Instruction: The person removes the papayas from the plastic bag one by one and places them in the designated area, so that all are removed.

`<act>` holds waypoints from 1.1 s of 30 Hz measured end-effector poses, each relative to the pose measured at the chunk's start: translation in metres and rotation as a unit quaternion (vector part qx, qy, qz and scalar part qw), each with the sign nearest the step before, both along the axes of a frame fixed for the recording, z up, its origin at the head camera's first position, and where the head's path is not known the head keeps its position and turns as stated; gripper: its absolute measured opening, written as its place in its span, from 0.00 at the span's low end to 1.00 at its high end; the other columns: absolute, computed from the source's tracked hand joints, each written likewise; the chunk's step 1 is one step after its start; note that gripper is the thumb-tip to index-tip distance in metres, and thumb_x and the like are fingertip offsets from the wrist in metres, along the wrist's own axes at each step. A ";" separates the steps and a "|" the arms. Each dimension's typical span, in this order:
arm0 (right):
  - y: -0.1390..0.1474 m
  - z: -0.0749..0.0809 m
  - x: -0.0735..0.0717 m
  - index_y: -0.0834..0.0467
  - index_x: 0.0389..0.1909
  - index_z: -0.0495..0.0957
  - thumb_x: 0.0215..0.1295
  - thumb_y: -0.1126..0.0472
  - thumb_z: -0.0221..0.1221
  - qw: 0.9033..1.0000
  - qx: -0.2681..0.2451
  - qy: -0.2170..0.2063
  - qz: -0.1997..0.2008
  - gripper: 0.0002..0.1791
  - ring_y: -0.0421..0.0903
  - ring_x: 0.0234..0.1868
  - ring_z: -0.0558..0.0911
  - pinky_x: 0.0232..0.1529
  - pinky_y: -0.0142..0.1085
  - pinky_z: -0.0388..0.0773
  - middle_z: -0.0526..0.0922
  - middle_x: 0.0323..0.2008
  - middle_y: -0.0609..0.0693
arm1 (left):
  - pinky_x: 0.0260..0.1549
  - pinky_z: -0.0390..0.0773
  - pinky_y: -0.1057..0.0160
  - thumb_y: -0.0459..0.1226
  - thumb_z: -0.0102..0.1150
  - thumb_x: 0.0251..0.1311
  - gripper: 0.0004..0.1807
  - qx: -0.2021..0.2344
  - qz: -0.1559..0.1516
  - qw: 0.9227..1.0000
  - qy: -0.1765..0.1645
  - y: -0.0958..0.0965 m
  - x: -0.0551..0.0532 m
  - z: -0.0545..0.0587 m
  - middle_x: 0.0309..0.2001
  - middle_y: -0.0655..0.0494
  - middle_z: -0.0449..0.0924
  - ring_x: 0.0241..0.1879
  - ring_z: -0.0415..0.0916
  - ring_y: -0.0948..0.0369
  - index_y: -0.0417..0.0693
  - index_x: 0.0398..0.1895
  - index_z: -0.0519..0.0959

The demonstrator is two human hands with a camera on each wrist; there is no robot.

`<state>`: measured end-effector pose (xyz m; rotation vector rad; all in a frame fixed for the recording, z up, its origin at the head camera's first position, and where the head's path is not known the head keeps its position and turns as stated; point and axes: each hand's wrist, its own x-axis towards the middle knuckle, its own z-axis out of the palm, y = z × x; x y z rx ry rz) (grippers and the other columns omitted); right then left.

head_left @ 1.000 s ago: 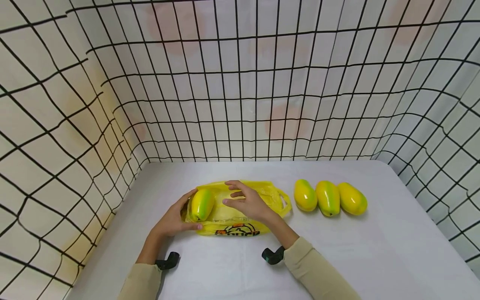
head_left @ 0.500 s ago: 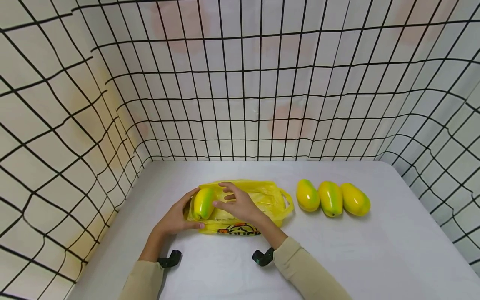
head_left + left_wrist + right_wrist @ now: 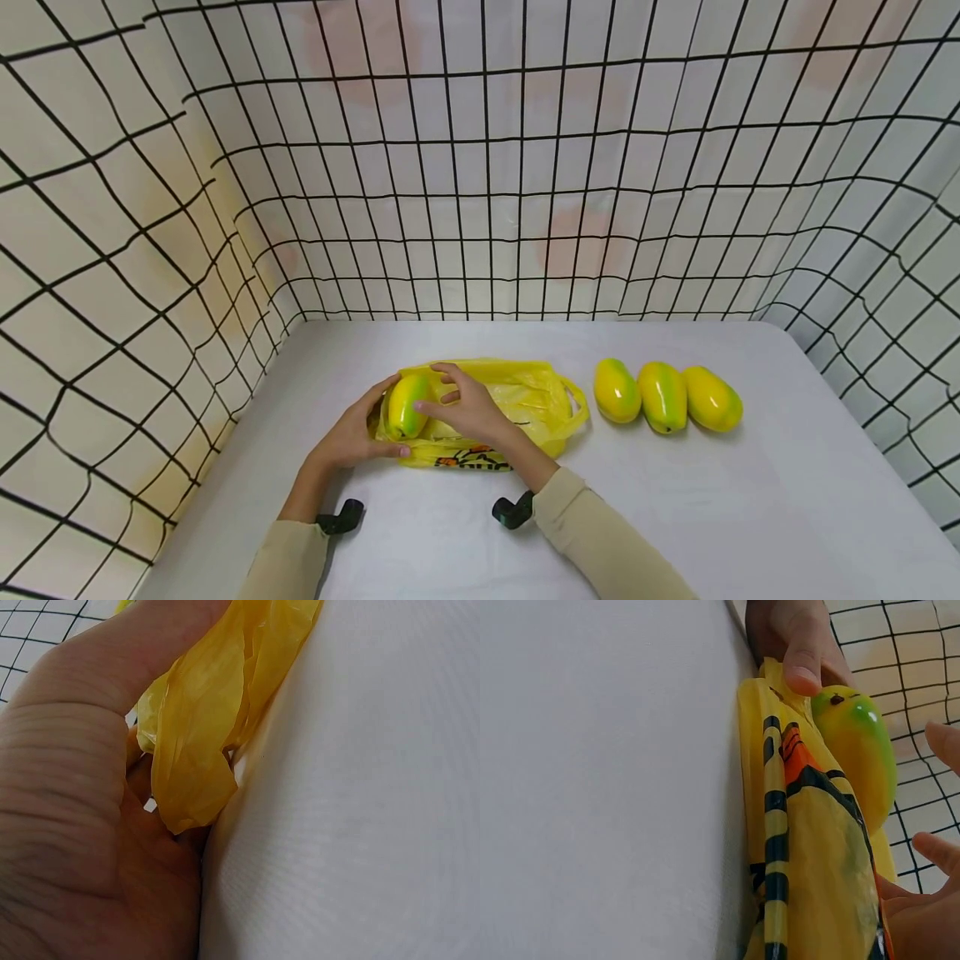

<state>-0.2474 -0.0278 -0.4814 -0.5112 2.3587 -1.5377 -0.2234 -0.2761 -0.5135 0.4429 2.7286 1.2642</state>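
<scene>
A yellow plastic bag (image 3: 528,396) with dark and orange print lies on its side. At its left end sits a yellow-green mango (image 3: 405,407), partly inside the bag. My left hand (image 3: 356,435) grips that end, thumb along the near edge and fingers behind. Yellow film (image 3: 199,742) lies between thumb and palm in the left wrist view. My right hand (image 3: 472,410) hovers over the bag with fingers spread, the thumb tip overlapping the mango's right side in the head view. In the right wrist view its fingertips stand apart from the mango (image 3: 862,757).
Three more mangoes stand in a row right of the bag: a left one (image 3: 617,392), a middle one (image 3: 663,398) and a right one (image 3: 713,399). A white tabletop (image 3: 750,500) lies beneath. Black grid netting (image 3: 517,196) over white cloth encloses the back and sides.
My right hand has moved left across the bag toward the mango. My left hand keeps its hold on the bag's left end. The view has shifted slightly.
</scene>
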 end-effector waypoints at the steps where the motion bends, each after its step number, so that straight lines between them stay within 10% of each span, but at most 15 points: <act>1: -0.001 0.000 0.000 0.41 0.78 0.61 0.64 0.35 0.66 1.000 -0.001 -0.001 0.000 0.44 0.56 0.63 0.79 0.54 0.48 0.85 0.69 0.74 0.57 | 0.76 0.57 0.35 0.55 0.84 0.38 0.67 0.000 0.000 1.000 0.001 0.000 0.000 0.000 0.81 0.51 0.56 0.78 0.58 0.45 0.70 0.82 0.51; 33: -0.025 -0.011 0.005 0.39 0.78 0.61 0.60 0.34 0.68 0.999 0.041 0.008 -0.001 0.47 0.51 0.61 0.79 0.59 0.47 0.83 0.77 0.66 0.54 | 0.76 0.57 0.36 0.56 0.83 0.39 0.67 -0.006 -0.008 1.000 0.012 -0.001 0.000 0.000 0.82 0.51 0.54 0.79 0.58 0.45 0.67 0.83 0.51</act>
